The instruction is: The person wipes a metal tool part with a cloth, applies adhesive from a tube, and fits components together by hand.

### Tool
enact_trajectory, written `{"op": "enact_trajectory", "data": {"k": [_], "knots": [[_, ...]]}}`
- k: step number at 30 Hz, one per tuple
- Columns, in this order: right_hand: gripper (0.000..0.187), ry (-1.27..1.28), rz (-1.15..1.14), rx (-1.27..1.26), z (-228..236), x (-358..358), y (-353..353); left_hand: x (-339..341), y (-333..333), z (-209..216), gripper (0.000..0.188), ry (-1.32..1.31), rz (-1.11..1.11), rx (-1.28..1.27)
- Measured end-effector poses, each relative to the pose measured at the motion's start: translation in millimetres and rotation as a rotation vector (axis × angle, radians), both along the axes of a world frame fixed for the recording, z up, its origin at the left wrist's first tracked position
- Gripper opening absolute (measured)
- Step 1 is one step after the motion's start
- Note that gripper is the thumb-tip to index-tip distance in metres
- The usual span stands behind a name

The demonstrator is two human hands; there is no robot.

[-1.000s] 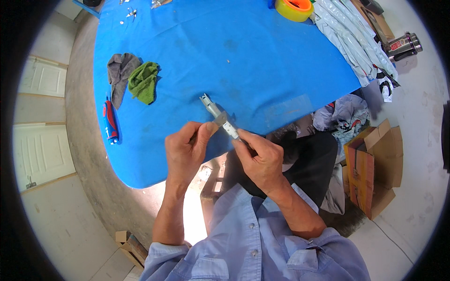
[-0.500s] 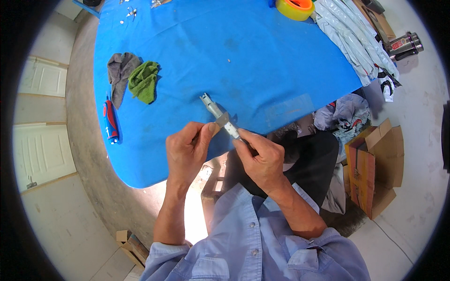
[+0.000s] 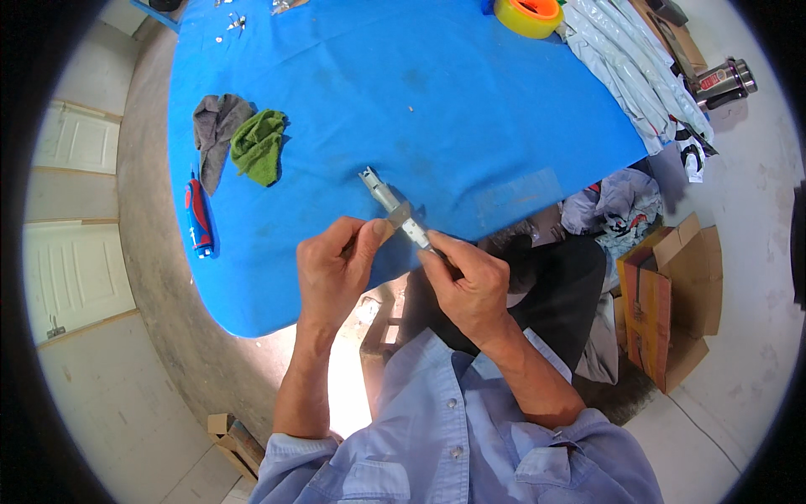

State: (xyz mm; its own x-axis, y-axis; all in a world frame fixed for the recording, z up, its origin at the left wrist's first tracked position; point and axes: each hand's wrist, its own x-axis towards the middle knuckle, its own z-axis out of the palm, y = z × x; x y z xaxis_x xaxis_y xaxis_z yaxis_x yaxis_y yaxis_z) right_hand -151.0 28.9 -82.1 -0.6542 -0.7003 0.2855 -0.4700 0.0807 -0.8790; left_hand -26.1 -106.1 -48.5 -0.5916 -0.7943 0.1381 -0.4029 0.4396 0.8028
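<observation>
Above the table's near edge, my right hand is closed around the lower end of a slim silver metal fitting, which slants up to the left and has a notched far tip. My left hand pinches a small flat grey piece between thumb and forefinger. That piece lies across the middle of the fitting; whether it is fixed to it I cannot tell. The fitting's lower end is hidden in my right fingers.
A blue cloth covers the table. On it lie a grey rag, a green rag, a red-and-blue screwdriver, yellow tape and white plastic bags. An open cardboard box stands at the right.
</observation>
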Motion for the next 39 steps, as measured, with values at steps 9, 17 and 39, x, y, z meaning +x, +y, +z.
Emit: {"op": "enact_trajectory", "data": {"k": [9,17,39], "knots": [[0.023,0.018,0.001,-0.003,-1.8,-0.1,0.1,0.9,-0.3,-0.6,0.02,0.005,-0.004,-0.001],[0.022,0.045,-0.008,-0.005,-2.4,0.3,-0.5,1.2,-1.7,0.1,0.02,0.012,-0.021,0.012],[0.023,0.184,0.018,-0.022,-4.3,-0.5,-1.4,3.4,-1.2,-4.0,0.022,0.05,-0.01,0.003]]}}
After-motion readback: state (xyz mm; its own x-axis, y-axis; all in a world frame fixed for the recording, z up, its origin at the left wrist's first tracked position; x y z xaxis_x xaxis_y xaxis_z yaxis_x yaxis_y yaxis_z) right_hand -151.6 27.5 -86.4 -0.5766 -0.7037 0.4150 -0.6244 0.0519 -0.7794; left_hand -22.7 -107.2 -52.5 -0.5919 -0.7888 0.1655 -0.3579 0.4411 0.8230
